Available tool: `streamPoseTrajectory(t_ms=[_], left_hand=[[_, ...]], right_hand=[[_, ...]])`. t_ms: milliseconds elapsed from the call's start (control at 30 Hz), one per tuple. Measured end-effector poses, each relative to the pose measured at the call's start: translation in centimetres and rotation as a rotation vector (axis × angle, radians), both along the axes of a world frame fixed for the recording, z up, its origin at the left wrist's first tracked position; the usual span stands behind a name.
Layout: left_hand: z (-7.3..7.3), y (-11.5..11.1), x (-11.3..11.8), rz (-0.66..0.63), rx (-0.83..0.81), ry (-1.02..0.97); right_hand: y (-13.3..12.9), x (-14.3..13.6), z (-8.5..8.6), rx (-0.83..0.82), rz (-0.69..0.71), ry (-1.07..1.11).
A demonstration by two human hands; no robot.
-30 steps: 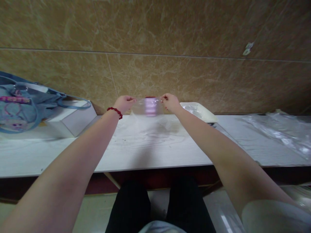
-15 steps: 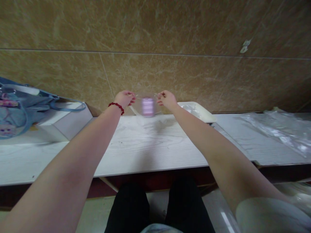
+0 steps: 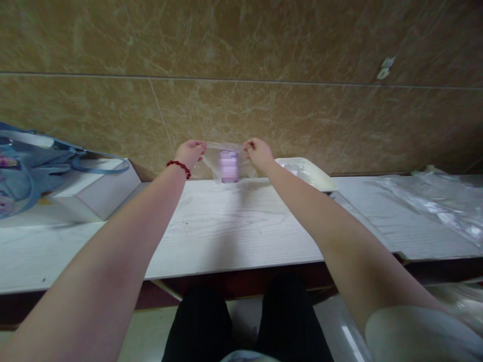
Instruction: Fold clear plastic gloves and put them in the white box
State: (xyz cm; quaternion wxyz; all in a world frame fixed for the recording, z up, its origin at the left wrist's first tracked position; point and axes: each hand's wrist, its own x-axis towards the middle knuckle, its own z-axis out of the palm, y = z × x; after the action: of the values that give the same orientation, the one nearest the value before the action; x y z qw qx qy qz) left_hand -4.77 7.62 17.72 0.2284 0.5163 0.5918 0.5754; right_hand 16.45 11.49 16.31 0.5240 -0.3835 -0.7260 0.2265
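A thin clear plastic bag [image 3: 214,157] is stretched between my hands, above the back edge of the white table [image 3: 241,226]. My left hand [image 3: 190,153], with a red bead bracelet at the wrist, pinches its upper left corner. On the other side my right hand [image 3: 258,152] grips the upper right part with curled fingers. A small pink-purple rectangular thing [image 3: 229,167] shows in the middle of the plastic. It is blurred into blocks, and I cannot tell whether it is inside the bag or behind it.
Close to my right forearm stands a cream tray [image 3: 320,177] with clear plastic in it. More clear plastic sheets or bags [image 3: 441,196] lie far right. At left, a light-blue handbag [image 3: 41,163] rests by a white box [image 3: 107,188]. A brown marbled wall [image 3: 241,110] rises behind.
The plastic's upper edge now shows as a whiter, straighter line between my hands. My left hand has shifted slightly left, and both hands keep their hold.
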Motion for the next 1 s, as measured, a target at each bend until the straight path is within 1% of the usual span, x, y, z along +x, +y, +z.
streamPoseTrajectory(t_ms=[167, 300, 367, 500, 600, 733, 833, 1000], left_hand=[[-0.1, -0.3, 0.3, -0.036, 0.061, -0.013], [-0.2, -1.0, 0.5, -0.038, 0.110, 0.024], [-0.4, -1.5, 0.6, -0.060, 0.141, 0.030], [-1.2, -2.5, 0.4, -0.104, 0.216, 0.007], [-2.8, -3.3, 0.0, -0.150, 0.260, -0.038], [-5.8, -4.4, -0.5, -0.262, 0.263, -0.062], [-7.7, -5.4, -0.7, -0.282, 0.192, -0.025], [-10.4, -7.0, -0.7, -0.283, 0.052, 0.114]], right_hand=[[0.3, 0.2, -0.3, 0.051, 0.022, -0.011], [0.1, 0.4, -0.4, 0.100, 0.025, -0.022], [-0.2, 0.6, -0.4, 0.120, 0.016, -0.020], [-1.3, 1.1, -0.7, 0.154, 0.037, -0.043], [-2.4, 1.5, -1.8, 0.199, 0.067, -0.087], [-3.7, 1.9, -3.8, 0.215, 0.097, -0.151], [-4.4, 2.0, -5.3, 0.183, 0.096, -0.215], [-5.7, 2.2, -8.0, 0.142, 0.102, -0.268]])
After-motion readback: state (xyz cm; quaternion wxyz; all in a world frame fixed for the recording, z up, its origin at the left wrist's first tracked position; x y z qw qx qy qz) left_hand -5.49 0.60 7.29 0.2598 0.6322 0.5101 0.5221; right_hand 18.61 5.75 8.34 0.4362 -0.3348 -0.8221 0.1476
